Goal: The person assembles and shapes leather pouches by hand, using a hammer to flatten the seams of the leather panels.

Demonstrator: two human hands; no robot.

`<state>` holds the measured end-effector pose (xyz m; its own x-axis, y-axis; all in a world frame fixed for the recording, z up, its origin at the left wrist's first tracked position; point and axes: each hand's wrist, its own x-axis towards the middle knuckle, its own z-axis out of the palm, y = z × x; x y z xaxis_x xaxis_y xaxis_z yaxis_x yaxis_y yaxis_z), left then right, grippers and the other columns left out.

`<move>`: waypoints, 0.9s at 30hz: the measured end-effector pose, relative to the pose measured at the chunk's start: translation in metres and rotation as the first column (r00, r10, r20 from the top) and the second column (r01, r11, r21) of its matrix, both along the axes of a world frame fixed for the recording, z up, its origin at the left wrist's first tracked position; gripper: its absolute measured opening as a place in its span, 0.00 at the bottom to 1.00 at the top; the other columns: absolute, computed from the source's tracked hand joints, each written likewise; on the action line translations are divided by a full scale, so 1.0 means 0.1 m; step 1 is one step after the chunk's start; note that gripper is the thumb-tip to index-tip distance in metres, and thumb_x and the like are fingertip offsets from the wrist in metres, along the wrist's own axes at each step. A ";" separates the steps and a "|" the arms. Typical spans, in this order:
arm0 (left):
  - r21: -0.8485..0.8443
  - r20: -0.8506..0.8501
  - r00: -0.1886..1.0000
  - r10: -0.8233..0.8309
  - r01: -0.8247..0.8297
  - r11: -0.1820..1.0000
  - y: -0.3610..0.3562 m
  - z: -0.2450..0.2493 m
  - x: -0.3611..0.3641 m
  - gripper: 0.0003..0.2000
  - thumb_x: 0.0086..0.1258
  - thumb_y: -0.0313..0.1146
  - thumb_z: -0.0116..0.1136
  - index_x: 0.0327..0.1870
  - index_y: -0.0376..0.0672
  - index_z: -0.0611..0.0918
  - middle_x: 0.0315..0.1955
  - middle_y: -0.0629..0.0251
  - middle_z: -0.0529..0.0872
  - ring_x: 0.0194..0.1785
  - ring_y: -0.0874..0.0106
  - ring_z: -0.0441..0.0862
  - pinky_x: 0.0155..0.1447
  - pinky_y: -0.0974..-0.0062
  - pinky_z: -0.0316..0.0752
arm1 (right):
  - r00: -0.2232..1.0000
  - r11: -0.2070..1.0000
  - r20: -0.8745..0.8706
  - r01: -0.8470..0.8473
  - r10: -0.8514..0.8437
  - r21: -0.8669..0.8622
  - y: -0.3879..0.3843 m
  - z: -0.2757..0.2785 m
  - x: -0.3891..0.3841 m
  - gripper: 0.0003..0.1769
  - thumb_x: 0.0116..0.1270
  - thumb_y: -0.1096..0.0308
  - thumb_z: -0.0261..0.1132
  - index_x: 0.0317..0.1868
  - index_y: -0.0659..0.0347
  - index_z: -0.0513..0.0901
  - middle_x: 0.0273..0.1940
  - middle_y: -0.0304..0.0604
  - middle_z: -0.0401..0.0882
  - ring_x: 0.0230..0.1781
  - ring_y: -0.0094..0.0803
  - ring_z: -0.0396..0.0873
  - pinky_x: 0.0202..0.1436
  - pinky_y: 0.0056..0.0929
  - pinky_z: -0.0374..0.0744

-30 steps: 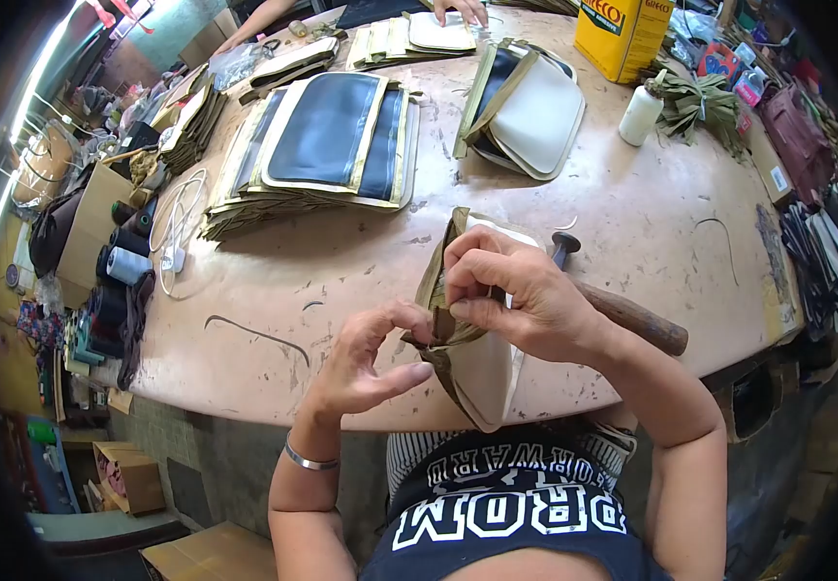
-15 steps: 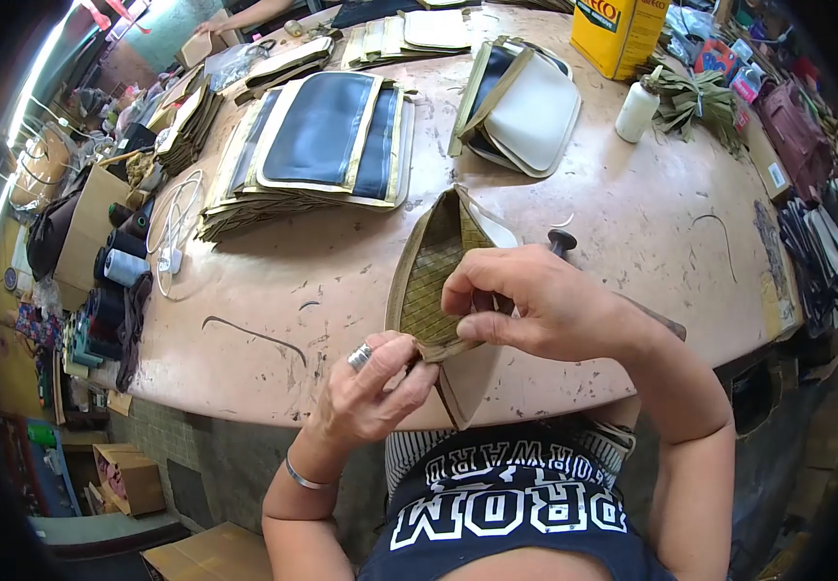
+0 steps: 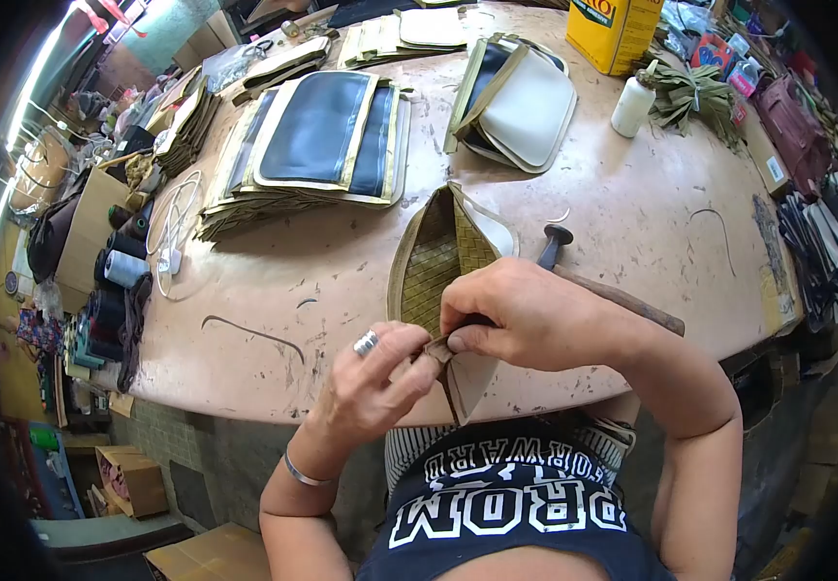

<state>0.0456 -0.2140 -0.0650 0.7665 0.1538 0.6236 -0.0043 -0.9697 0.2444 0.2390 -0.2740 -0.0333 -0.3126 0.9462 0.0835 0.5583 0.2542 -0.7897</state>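
Observation:
An olive woven pouch [image 3: 429, 261] stands spread at its mouth near the table's front edge, its lining showing a woven pattern. My left hand [image 3: 380, 378], with a ring on one finger, pinches the pouch's near edge. Right beside it, my right hand [image 3: 506, 315] has thumb and fingers closed on the same edge, so the two sets of fingertips almost meet. A hammer [image 3: 622, 298] lies just beyond my right forearm, its dark head [image 3: 557, 235] pointing away. Pale panel material shows on the pouch's right side.
Stacked dark-blue and cream panels [image 3: 312, 136] lie at the back left, with a second pile [image 3: 526, 107] to their right. A white bottle [image 3: 634, 105] and a yellow can [image 3: 613, 34] stand at the back right. Thread spools [image 3: 124, 266] line the left side.
My right hand has come down from inside the pouch's opening to its near edge, closing there beside my left fingers. More of the hammer shows. At the far left, a person's arm has left view.

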 end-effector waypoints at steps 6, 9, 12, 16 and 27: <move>-0.387 -0.023 0.997 -0.078 0.063 0.920 0.07 0.08 0.01 0.12 0.51 0.21 0.65 0.38 0.40 0.79 0.33 0.59 0.78 0.33 0.63 0.78 0.34 0.73 0.75 | 0.995 0.995 -0.096 0.018 -0.028 -0.102 -0.01 -0.01 0.08 0.07 0.55 0.72 0.64 0.32 0.67 0.77 0.27 0.49 0.78 0.30 0.39 0.77 0.35 0.31 0.73; -0.383 0.008 1.000 -0.015 0.017 0.924 0.01 0.02 0.01 0.12 0.49 0.21 0.64 0.35 0.39 0.79 0.32 0.59 0.77 0.33 0.64 0.78 0.33 0.73 0.75 | 0.994 0.994 -0.107 0.013 -0.024 -0.104 -0.02 -0.01 0.08 0.07 0.55 0.72 0.65 0.32 0.67 0.77 0.27 0.49 0.78 0.30 0.39 0.77 0.35 0.31 0.73; -0.151 -0.010 0.998 -0.054 0.052 0.987 0.01 0.01 -0.01 0.11 0.45 0.20 0.64 0.31 0.39 0.79 0.33 0.59 0.76 0.32 0.65 0.77 0.32 0.73 0.75 | 0.998 0.988 -0.068 -0.012 0.001 -0.155 -0.03 0.05 0.10 0.08 0.56 0.72 0.64 0.32 0.67 0.77 0.27 0.49 0.78 0.30 0.39 0.77 0.35 0.32 0.73; -0.073 0.014 0.996 -0.090 0.091 0.993 0.00 -0.02 0.01 0.10 0.42 0.20 0.62 0.28 0.39 0.79 0.34 0.59 0.74 0.32 0.66 0.77 0.32 0.73 0.75 | 0.999 0.993 -0.033 0.005 -0.009 -0.119 -0.06 0.03 0.05 0.07 0.56 0.70 0.63 0.31 0.67 0.77 0.28 0.51 0.78 0.32 0.43 0.77 0.37 0.34 0.73; -0.225 0.042 0.999 0.015 -0.005 0.974 -0.03 -0.01 0.08 0.13 0.47 0.23 0.65 0.36 0.38 0.78 0.32 0.61 0.76 0.33 0.65 0.77 0.36 0.71 0.75 | 0.998 0.997 0.059 -0.011 0.007 0.070 -0.13 0.02 0.03 0.06 0.55 0.71 0.60 0.30 0.66 0.78 0.29 0.53 0.78 0.35 0.47 0.77 0.41 0.39 0.73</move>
